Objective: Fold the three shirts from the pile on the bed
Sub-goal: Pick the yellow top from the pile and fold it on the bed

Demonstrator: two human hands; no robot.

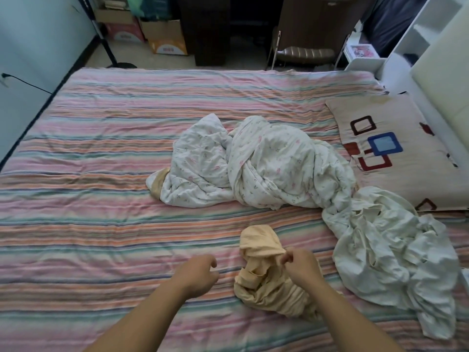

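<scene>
Two hands work near the bed's (101,174) front edge: my right hand (302,265) pinches one crumpled tan shirt (264,283); my left hand (200,274) hovers loosely curled, holding nothing. Left of them I see wide striped sheet; one white shirt (388,260) crowds the right.

The left half of the bed (88,153) lies bare, striped sheet from the near edge to the far edge, open for a hand to sweep across. At the middle a bunched floral quilt (253,163) blocks the way toward the right edge. A crumpled white shirt (388,252) fills the near right corner, touching the quilt's end. The patterned pillow (390,148) takes up the right edge behind it. Between quilt and the yellow shirt (264,283) runs a narrow open strip of sheet.
</scene>
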